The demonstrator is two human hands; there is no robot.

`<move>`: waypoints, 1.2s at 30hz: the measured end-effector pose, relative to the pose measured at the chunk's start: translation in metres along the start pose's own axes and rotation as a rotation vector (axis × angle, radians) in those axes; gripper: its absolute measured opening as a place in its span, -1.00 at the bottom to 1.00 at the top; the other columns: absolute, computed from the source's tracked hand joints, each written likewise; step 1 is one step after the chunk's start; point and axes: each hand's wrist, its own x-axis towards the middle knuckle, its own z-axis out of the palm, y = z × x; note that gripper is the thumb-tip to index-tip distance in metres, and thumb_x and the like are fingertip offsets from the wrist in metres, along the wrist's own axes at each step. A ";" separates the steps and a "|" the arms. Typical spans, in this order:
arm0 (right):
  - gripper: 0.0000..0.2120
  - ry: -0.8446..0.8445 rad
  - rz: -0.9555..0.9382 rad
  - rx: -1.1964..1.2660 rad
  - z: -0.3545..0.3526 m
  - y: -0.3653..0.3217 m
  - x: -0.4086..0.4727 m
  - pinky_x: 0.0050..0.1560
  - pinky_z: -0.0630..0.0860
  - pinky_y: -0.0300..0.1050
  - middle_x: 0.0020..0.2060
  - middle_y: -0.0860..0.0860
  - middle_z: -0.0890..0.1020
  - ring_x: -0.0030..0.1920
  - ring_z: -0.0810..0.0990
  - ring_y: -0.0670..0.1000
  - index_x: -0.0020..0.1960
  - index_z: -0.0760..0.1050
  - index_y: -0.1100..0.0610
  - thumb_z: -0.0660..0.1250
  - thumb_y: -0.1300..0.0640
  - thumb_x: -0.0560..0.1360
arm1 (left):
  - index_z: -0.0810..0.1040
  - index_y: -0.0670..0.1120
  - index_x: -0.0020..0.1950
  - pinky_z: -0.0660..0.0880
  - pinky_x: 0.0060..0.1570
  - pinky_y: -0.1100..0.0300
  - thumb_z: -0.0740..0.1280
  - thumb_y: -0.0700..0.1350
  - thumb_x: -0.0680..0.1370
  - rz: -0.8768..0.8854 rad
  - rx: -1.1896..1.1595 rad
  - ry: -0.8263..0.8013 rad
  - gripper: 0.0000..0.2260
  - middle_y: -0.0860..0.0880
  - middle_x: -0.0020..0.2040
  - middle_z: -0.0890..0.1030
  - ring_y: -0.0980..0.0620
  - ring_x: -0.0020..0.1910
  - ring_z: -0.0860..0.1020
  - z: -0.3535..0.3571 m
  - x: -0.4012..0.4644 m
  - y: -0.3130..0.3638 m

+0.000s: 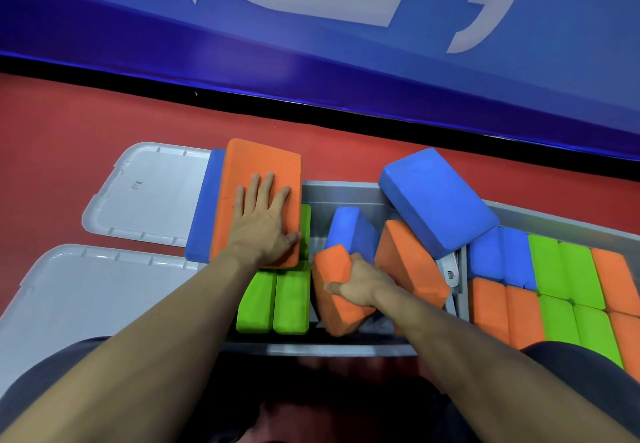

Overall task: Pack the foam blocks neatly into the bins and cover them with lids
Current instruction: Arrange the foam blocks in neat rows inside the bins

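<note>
Right hand fingers clamp an orange block; left hand fingers splayed on another

The near bin has open room only in its middle, a gap running from the back wall down between the green blocks on its left and the tilted orange block on its right. The left hand lies flat on an orange block overhanging that left side, and the right hand grips another orange block standing in the gap. A blue block sits across the rim between the two bins. The right bin is packed full. Two lids cover the floor to the left.
</note>
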 end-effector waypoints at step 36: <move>-0.49 0.351 -0.103 0.013 0.010 -0.024 0.095 0.37 0.35 0.31 0.61 0.04 -0.15 0.56 -0.07 0.26 0.52 0.29 -0.23 0.23 -0.26 0.60 | 0.04 0.07 0.65 -0.26 0.56 -0.10 0.29 0.38 0.49 0.060 -0.031 0.077 -0.15 -0.08 0.66 -0.13 -0.13 0.62 -0.22 0.010 0.004 -0.017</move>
